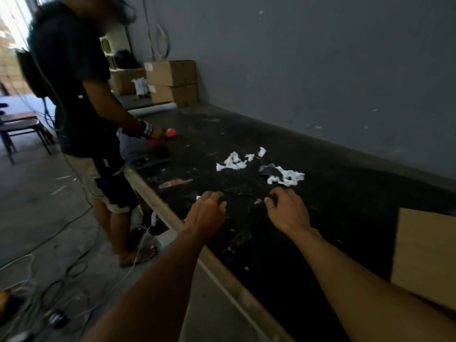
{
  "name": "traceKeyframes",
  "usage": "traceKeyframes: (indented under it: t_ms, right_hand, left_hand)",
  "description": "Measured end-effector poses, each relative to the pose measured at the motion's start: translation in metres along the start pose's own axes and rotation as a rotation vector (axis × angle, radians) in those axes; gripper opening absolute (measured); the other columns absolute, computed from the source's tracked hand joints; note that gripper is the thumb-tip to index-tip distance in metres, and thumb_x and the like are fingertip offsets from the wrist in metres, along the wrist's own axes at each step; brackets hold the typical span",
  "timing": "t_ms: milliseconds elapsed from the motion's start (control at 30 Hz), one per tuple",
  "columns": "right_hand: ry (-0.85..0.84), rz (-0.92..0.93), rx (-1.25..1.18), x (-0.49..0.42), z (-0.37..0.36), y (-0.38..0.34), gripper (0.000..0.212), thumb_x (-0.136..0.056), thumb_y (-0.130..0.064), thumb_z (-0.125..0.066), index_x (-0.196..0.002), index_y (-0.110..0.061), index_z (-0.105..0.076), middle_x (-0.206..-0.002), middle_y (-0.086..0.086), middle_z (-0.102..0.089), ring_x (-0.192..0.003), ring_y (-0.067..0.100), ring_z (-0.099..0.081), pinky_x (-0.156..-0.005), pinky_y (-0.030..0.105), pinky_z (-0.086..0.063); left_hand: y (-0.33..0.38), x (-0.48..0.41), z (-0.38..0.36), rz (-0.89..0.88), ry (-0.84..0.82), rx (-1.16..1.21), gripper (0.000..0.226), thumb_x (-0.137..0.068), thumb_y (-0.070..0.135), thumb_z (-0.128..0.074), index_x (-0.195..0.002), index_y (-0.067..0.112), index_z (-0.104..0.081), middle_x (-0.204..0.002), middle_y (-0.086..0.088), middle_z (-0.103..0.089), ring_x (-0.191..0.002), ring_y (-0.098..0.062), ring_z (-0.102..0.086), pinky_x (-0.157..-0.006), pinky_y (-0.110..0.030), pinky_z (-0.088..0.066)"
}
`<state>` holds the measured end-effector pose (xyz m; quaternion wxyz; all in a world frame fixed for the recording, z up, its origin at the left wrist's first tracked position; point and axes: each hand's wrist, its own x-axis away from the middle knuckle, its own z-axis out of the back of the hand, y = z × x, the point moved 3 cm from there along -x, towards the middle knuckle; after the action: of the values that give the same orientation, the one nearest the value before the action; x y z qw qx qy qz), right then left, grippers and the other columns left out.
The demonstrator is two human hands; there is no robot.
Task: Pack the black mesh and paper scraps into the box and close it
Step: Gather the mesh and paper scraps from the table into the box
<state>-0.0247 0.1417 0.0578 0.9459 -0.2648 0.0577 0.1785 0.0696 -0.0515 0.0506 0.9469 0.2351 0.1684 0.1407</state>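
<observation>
White paper scraps lie on the dark table in two clusters, one [233, 162] at the centre and one [287, 176] a little to its right. Dark mesh [237, 193] spreads over the table between and beyond my hands, hard to tell from the black surface. My left hand [206, 213] hovers over the table near its front edge with fingers curled and apart, holding nothing. My right hand [286, 210] reaches forward just short of the right scrap cluster, fingers spread and empty. A flap of the cardboard box [424, 253] shows at the right edge.
Another person [81, 99] stands at the table's left end, one hand near an orange object [170, 132]. A pink strip [174, 183] lies near the table edge. Cardboard boxes [172, 81] are stacked at the far end by the grey wall. Cables cover the floor on the left.
</observation>
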Motion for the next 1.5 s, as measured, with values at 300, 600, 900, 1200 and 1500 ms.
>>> traceKeyframes:
  t_ms: [300, 600, 900, 1200, 1500]
  right_hand:
    - [-0.16, -0.03, 0.071, -0.042, -0.113, -0.04, 0.034, -0.094, -0.042, -0.049, -0.122, -0.023, -0.051, -0.135, 0.012, -0.044, -0.119, 0.029, -0.049, -0.095, 0.045, -0.046]
    - [-0.196, -0.117, 0.053, -0.151, -0.191, -0.016, 0.035, -0.095, -0.04, -0.048, -0.124, -0.022, -0.051, -0.131, 0.012, -0.044, -0.115, 0.031, -0.049, -0.094, 0.042, -0.046]
    - [-0.323, -0.234, 0.124, -0.253, -0.265, 0.017, 0.046, -0.091, -0.052, -0.05, -0.134, -0.036, -0.042, -0.141, 0.008, -0.03, -0.125, 0.033, -0.036, -0.101, 0.049, -0.034]
    - [-0.157, -0.258, 0.025, -0.292, -0.28, 0.03, 0.023, -0.083, -0.014, -0.061, -0.105, -0.008, -0.056, -0.111, 0.015, -0.053, -0.098, 0.034, -0.052, -0.082, 0.038, -0.04]
    - [0.154, -0.498, 0.05, -0.318, -0.202, 0.083, 0.031, -0.084, -0.005, -0.055, -0.115, -0.008, -0.058, -0.117, 0.018, -0.053, -0.11, 0.035, -0.049, -0.094, 0.039, -0.04]
  left_hand:
    - [-0.109, -0.039, -0.031, 0.105, -0.087, 0.001, 0.038, -0.097, 0.03, -0.048, -0.134, 0.02, -0.049, -0.131, -0.009, -0.05, -0.114, -0.022, -0.054, -0.094, -0.035, -0.048]
    - [-0.142, -0.138, -0.107, 0.15, -0.152, -0.01, 0.042, -0.096, 0.035, -0.051, -0.136, 0.023, -0.042, -0.132, -0.011, -0.04, -0.117, -0.027, -0.046, -0.092, -0.038, -0.047]
    - [-0.188, -0.226, -0.194, 0.212, -0.341, -0.163, 0.044, -0.086, 0.053, -0.057, -0.12, 0.027, -0.045, -0.121, -0.01, -0.042, -0.108, -0.031, -0.043, -0.087, -0.041, -0.042]
    - [-0.173, -0.292, -0.212, -0.03, -0.285, -0.041, 0.021, -0.082, 0.009, -0.064, -0.1, 0.001, -0.058, -0.096, -0.02, -0.059, -0.086, -0.038, -0.055, -0.072, -0.036, -0.037]
    - [-0.093, -0.4, -0.228, -0.265, -0.315, 0.07, 0.042, -0.073, -0.012, -0.053, -0.109, 0.008, -0.059, -0.109, -0.02, -0.054, -0.096, -0.036, -0.056, -0.086, -0.039, -0.046]
